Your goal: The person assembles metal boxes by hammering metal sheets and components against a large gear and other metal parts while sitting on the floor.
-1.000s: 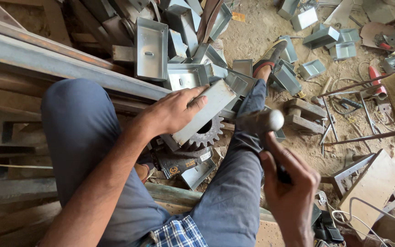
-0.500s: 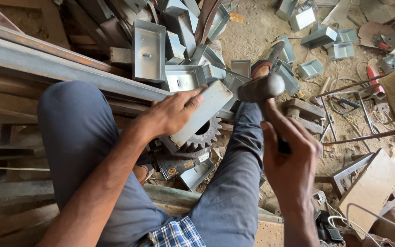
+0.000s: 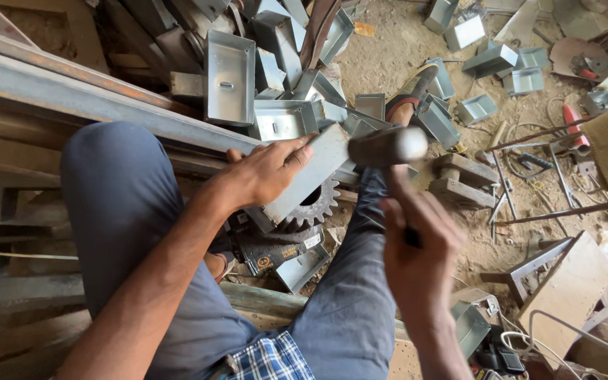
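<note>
Sheet-metal strip [image 3: 302, 181], grey and flat, is gripped at its upper edge by the left hand [image 3: 265, 171]; it is slanted down to the left across a toothed gear wheel [image 3: 312, 205], whose teeth are seen beneath its lower edge.

At the far left, a long rusty steel beam [image 3: 72, 91] is laid diagonally over wooden planks [image 3: 8, 232]. A knee in blue-grey trousers [image 3: 117, 190] is raised just below the beam, and the left forearm is stretched over it toward the strip. Above the left hand, open galvanised metal boxes [image 3: 230, 77] are piled against the beam. Below the strip, a dark block with a yellow label [image 3: 276, 252] is wedged between the legs, and another open metal box [image 3: 302, 267] is seen just beside it.

Right of the strip, a hammer head [image 3: 388, 146] is held at the strip's upper right end; contact cannot be judged, as the head is blurred. The dark handle is clenched in the right hand [image 3: 416, 246], raised over the right leg. A sandalled foot [image 3: 409, 91] is rested among the boxes above the hammer.

Further right, heavy metal blocks [image 3: 462, 181] are set on the sandy ground [image 3: 388, 56]. Thin steel rods [image 3: 564, 211] are laid across the dirt, and a wooden board [image 3: 568, 292] is leaned near the right edge.
</note>
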